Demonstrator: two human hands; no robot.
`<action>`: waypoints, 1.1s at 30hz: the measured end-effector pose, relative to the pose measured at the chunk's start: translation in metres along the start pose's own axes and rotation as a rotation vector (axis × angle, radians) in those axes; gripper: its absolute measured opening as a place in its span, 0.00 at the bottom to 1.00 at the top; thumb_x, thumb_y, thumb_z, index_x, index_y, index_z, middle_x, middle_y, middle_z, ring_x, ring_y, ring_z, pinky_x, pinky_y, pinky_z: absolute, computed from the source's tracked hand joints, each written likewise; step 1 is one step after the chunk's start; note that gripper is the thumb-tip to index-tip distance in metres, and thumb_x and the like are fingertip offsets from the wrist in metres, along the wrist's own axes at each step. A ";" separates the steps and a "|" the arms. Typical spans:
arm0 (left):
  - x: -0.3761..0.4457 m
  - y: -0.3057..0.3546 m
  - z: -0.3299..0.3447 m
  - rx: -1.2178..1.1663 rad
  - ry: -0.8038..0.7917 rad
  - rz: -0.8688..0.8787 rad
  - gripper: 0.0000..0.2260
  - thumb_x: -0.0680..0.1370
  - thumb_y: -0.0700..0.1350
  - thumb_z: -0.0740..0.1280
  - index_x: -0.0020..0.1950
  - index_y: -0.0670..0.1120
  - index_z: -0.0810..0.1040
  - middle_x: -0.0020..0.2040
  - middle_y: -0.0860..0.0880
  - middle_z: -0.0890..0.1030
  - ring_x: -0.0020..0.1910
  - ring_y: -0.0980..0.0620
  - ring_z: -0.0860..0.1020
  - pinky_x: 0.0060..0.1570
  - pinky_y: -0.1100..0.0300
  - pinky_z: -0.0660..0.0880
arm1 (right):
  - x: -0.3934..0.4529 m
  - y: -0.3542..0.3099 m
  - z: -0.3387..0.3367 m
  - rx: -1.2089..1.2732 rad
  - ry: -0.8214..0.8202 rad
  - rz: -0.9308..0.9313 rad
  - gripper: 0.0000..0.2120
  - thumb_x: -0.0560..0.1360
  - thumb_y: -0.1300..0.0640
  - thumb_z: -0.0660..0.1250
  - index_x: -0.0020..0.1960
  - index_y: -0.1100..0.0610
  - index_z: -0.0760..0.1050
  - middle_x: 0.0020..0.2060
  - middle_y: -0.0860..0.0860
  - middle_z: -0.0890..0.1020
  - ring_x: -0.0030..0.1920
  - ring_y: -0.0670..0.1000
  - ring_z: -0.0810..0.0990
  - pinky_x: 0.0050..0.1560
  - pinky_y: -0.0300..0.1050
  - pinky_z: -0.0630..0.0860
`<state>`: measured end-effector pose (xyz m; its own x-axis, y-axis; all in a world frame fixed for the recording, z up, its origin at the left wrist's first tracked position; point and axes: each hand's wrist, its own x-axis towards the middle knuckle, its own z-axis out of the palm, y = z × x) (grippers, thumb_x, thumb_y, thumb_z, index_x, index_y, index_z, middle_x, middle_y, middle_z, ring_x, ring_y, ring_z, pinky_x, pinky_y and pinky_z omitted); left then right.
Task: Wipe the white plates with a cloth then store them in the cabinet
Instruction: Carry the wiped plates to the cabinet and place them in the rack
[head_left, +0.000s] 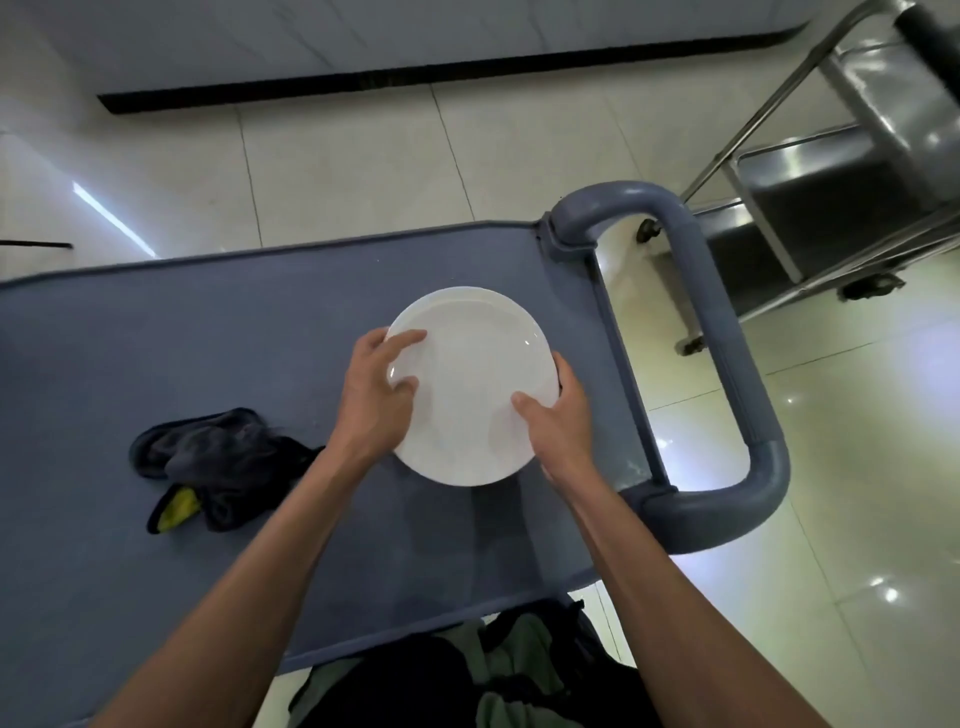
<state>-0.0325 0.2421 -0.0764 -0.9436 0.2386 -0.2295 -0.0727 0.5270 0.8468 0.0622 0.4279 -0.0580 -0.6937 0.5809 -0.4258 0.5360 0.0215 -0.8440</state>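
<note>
Both hands grip one white plate by opposite edges over the blue cart's surface: the left hand curls its fingers over the rim, and the right hand hooks its thumb on top with the rest hidden beneath. Holding it by the edges probably keeps the face clean. The dark cloth lies crumpled beside it, untouched, so carrying to the cabinet, not in view, seems next.

No text, label, brand, number or sign is readable anywhere.
</note>
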 end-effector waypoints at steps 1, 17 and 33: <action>0.001 0.006 -0.001 -0.007 -0.010 0.017 0.25 0.77 0.33 0.65 0.68 0.57 0.76 0.66 0.58 0.66 0.57 0.68 0.64 0.49 0.85 0.60 | -0.004 0.000 -0.002 0.038 0.020 -0.004 0.25 0.72 0.63 0.70 0.67 0.47 0.73 0.58 0.44 0.81 0.57 0.45 0.80 0.55 0.48 0.81; -0.066 0.133 0.077 -0.007 -0.242 0.315 0.27 0.78 0.38 0.68 0.74 0.57 0.70 0.71 0.56 0.65 0.63 0.59 0.65 0.62 0.58 0.66 | -0.081 -0.002 -0.142 0.141 0.463 -0.058 0.29 0.76 0.54 0.68 0.73 0.41 0.63 0.61 0.42 0.73 0.59 0.46 0.73 0.59 0.53 0.78; -0.279 0.213 0.280 0.229 -0.533 0.582 0.27 0.77 0.43 0.70 0.76 0.52 0.69 0.75 0.48 0.66 0.70 0.48 0.67 0.67 0.55 0.65 | -0.247 0.146 -0.360 0.197 0.799 -0.020 0.31 0.77 0.61 0.65 0.78 0.48 0.61 0.71 0.48 0.70 0.68 0.51 0.70 0.61 0.43 0.68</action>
<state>0.3056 0.5168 0.0337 -0.5253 0.8504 -0.0301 0.5032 0.3390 0.7949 0.4846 0.5808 0.0417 -0.1105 0.9876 -0.1120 0.3811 -0.0619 -0.9224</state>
